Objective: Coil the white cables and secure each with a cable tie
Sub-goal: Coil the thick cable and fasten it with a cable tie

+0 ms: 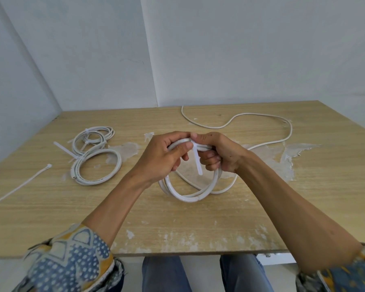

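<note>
Fingers (182, 147) of left hand (164, 154) and right hand (219, 152) clench the coil (188, 198) and its cable tie (198, 165); tied coils (88, 182) and a spare tie (19, 190) lie by the surface's (177, 228) left edge.

Forearms extended forward, left hand (164, 154) and right hand (221, 152) meeting — fingers (209, 163) curled round the cable coil (185, 198)

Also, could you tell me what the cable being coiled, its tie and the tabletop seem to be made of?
The cable looks plastic-sheathed: smooth, white, slightly glossy, bending in springy loops. The cable tie seems translucent white plastic, likely nylon: a thin flat strip. The table looks like wood-grain laminate over board; pale patches suggest peeling.
</note>
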